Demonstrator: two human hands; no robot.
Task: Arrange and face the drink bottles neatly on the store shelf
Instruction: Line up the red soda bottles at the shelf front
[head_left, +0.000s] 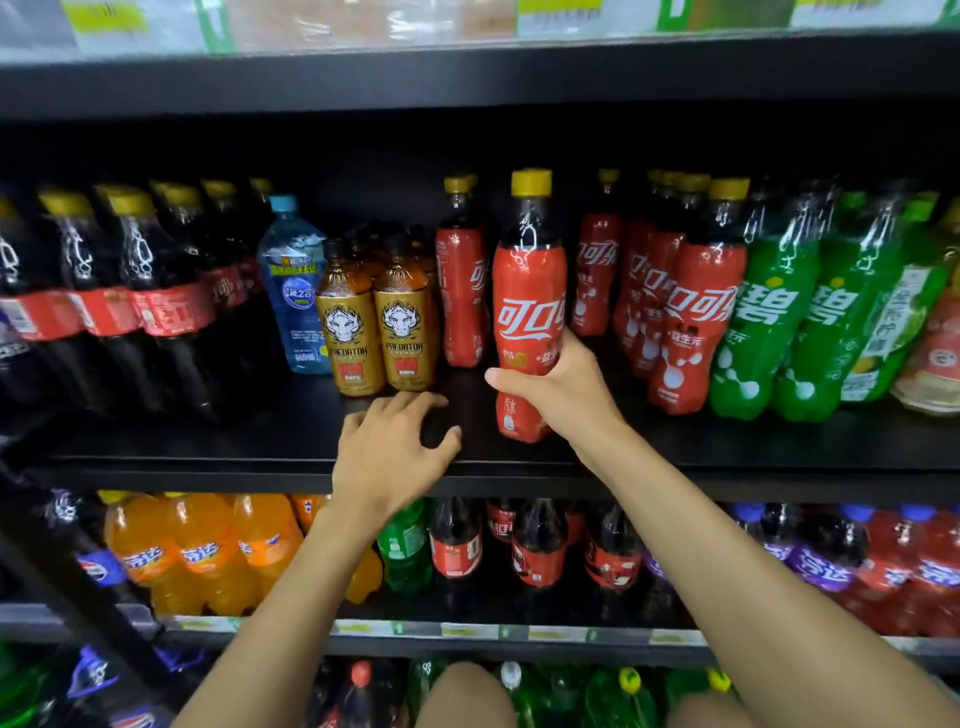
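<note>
Room on the black shelf (234, 452) lies mostly along its front lip and in the gap between the gold energy bottles (376, 338) and the row of red cola bottles (685, 322) to the right. The held cola bottle (527, 296) stands upright in that gap, forward of its neighbours and near the front edge; whether its base touches the board I cannot tell. Another red bottle (462, 296) sits just behind and to its left. A blue water bottle (293, 280) stands beside the gold ones, with dark cola bottles (130, 301) further left and green bottles (769, 322) on the far right.

The right hand (561, 384) reaches in from below and grasps the held bottle round its lower waist, thumb across the front and fingers wrapped behind. The left hand (395, 447) lies over the shelf's front lip with fingers spread and loosely bent, holding nothing, its tips just short of the gold bottles.

Plastic bodies are glossy and waisted, wrapped in red film with white lettering and topped with yellow caps; the gold labels carry a tiger face
</note>
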